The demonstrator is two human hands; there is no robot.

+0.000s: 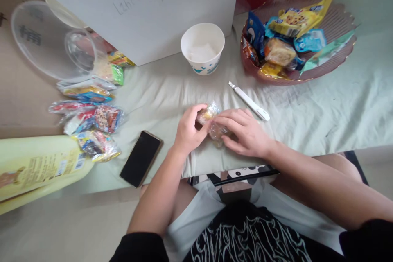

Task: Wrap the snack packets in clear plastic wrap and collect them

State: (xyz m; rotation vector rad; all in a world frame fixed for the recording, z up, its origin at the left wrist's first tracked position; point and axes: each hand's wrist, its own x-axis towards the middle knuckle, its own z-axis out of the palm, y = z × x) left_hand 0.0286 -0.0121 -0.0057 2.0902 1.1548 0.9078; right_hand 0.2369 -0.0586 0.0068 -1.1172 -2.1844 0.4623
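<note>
My left hand [188,131] grips a small snack in a clear plastic wrapper [210,111], with something yellowish showing through. Beside it, the fingers of my right hand [245,133] are closed around crinkled clear plastic [217,132]. Whether this plastic belongs to the same packet or to a second one, I cannot tell. Both hands meet low over the pale cloth, near its front edge. Just beyond my right hand lies a white craft knife [249,101], at a slant. A white paper bowl [202,51] with a blue pattern stands upright past my hands.
A pink ribbed bowl [334,63] holds several packaged snacks at the back right. Several snack packets [109,118] lie at the left, near a clear plastic tub [39,41] and a yellow bag [39,163]. A phone [141,158] lies front left. A white box [147,12] stands behind.
</note>
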